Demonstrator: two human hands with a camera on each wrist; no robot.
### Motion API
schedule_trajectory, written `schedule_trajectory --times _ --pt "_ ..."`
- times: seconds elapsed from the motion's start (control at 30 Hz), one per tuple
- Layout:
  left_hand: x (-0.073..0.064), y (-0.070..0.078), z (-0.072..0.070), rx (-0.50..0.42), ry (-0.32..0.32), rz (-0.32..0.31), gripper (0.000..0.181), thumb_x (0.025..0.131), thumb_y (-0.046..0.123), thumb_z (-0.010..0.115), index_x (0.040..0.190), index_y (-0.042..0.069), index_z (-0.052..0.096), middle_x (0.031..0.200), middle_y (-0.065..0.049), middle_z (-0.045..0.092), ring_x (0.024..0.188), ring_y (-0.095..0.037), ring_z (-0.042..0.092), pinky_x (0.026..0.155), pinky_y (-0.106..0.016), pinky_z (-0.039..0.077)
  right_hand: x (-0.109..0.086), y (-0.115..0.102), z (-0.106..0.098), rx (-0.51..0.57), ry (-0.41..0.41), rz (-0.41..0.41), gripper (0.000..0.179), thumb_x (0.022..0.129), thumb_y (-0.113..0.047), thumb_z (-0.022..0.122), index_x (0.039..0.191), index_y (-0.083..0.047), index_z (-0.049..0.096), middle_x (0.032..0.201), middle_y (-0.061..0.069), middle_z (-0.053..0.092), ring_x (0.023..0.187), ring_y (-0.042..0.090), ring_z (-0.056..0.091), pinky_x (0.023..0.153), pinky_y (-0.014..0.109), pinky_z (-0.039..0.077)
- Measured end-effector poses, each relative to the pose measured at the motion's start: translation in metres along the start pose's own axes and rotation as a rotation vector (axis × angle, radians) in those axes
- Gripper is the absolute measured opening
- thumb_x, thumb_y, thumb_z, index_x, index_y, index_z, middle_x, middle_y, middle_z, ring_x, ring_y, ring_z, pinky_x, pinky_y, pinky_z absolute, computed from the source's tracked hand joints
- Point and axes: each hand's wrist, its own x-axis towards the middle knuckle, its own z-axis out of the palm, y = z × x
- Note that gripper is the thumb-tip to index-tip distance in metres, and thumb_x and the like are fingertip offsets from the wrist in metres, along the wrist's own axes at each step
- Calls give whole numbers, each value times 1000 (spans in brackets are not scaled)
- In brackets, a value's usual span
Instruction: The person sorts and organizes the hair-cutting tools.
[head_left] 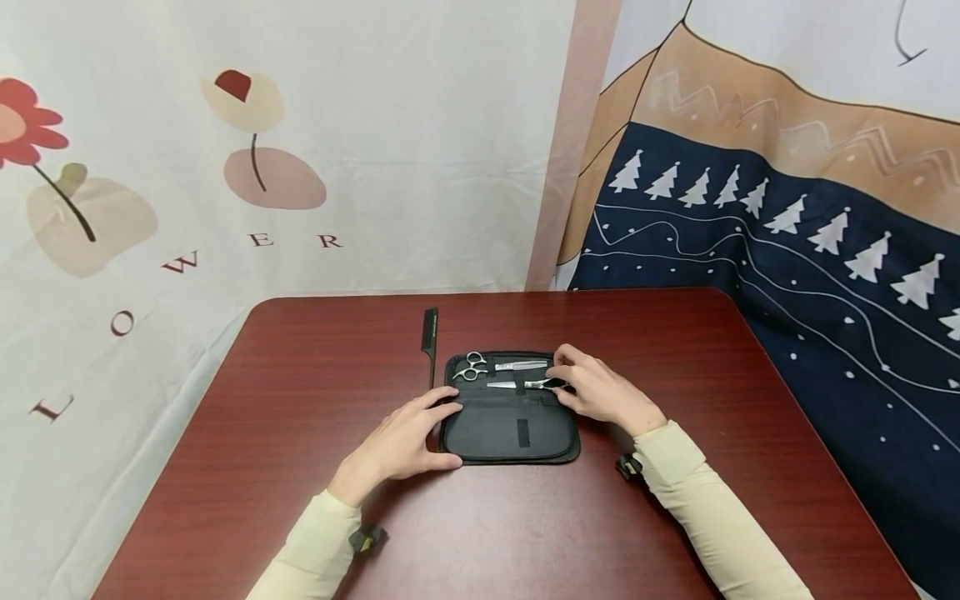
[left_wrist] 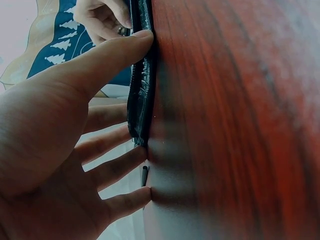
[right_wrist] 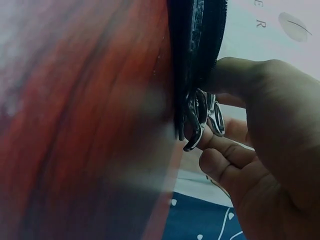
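An open black zip case (head_left: 487, 433) lies on the table, with two pairs of silver scissors in its back half. The rear scissors (head_left: 474, 372) have their finger loops to the left. The front scissors (head_left: 538, 384) point left, passing under a small strap. At the case's right edge my right hand (head_left: 603, 393) holds the front pair by its handles (right_wrist: 202, 117), which stick out past the edge in the right wrist view. My left hand (head_left: 397, 439) spreads its extended fingers along the left side, its thumb at the front corner.
A black tail comb (head_left: 429, 333) lies left of the case, its tail toward my left hand. The reddish-brown table (head_left: 517, 533) has rounded far corners. Behind it hang a white flower-print cloth (head_left: 420, 167) and a dark blue tree-print cloth (head_left: 810, 333).
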Motion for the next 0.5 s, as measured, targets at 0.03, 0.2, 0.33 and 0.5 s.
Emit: schedule_trajectory --times 0.03,0.2,0.33,0.5 --pt "0 0 0 -2 -1 0 79 88 40 97 154 7 68 173 -14 54 153 -40 61 115 -62 59 0 0 0 -1 1 1 18 99 -6 83 117 -6 85 119 10 66 84 15 70 78 32 63" --pt "2 0 0 -11 -3 -6 80 88 40 97 154 7 68 173 -14 54 153 -41 60 115 -64 58 1 -1 0 -24 -18 1 18 101 -6 82 119 -6 85 118 10 66 81 12 67 76 30 61" --pt "1 0 0 -9 -6 -12 80 88 40 97 154 7 68 173 -14 53 153 -41 60 116 -64 58 3 -3 1 -42 -38 4 19 103 -6 79 121 -7 84 118 11 68 84 15 69 79 33 62" --pt "1 0 1 -2 -10 -16 80 88 41 97 155 7 67 173 -13 53 153 -41 60 116 -63 58 6 -2 7 -18 -17 -24 20 101 -4 79 120 -5 84 118 14 68 85 21 71 79 38 64"
